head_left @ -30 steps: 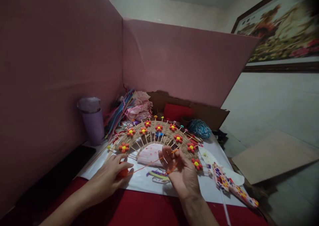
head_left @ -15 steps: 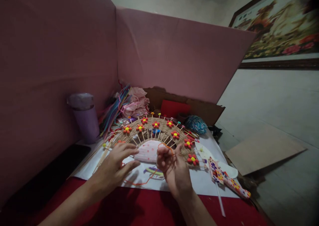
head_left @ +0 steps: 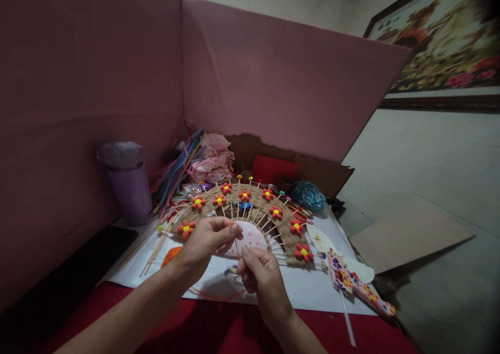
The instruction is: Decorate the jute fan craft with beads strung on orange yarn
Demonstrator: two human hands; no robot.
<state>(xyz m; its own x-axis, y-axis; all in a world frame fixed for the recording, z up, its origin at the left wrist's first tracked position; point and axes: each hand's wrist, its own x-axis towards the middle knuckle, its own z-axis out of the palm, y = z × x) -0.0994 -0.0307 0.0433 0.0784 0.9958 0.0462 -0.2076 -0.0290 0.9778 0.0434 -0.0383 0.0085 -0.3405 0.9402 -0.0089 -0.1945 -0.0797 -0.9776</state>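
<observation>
Pinched between the fingers of my left hand is a strand of orange yarn. My right hand is closed lower down, gripping the same strand, so a short length runs between the two. The rest of the yarn droops in a loop over the white paper. Partly hidden behind my left wrist lies an orange yarn ball. Just beyond my hands is a fan-shaped craft of woven twine on sticks, with red and yellow flowers and a pink dotted half-round centre.
A purple tumbler and a dark flat slab are at left. Behind the craft lie pipe cleaners, crumpled pink fabric and a blue yarn ball. A flower-patterned glue gun rests at right. Pink panels stand behind.
My left hand has moved right and pinched the yarn, where before its fingers were spread. My right hand has dropped slightly and turned over, and the yarn loop has shifted.
</observation>
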